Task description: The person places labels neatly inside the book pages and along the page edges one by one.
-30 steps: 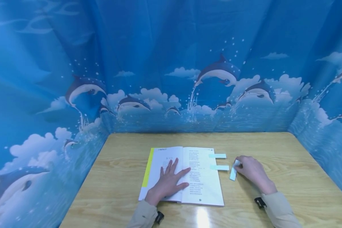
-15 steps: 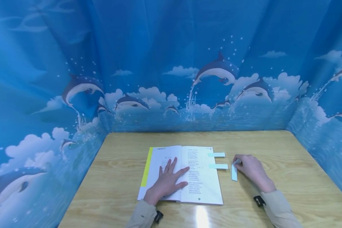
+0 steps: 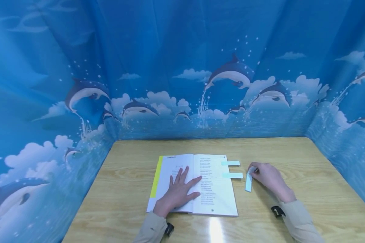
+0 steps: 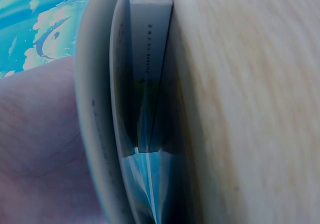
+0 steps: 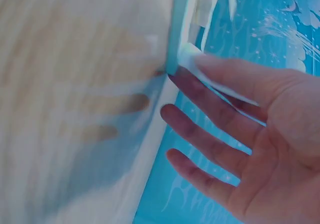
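Observation:
An open book (image 3: 216,202) lies on the wooden table, printed pages up. My left hand (image 3: 177,193) rests on its left page with fingers spread, the thumb and index finger reaching over the fold. From the right page's outer edge stick out two pale blue sticky notes, an upper sticky note (image 3: 231,163) and a lower sticky note (image 3: 233,176). Right of them, my right hand (image 3: 269,177) pinches the far end of a narrow light blue sticky note strip (image 3: 248,185). In the right wrist view that end curls up by the thumb (image 5: 235,73), the other fingers extended.
A yellow strip (image 3: 156,175) shows along the book's left edge. Behind the table (image 3: 322,189) hangs a blue curtain (image 3: 170,67) printed with dolphins, also running along both sides. The left wrist view looks along the book's lower edge (image 4: 150,43) and the tabletop beside it.
The strip's near end swings right, then back left, while the right hand keeps pinching its far end. The left hand stays flat on the book. The head view shifts slightly.

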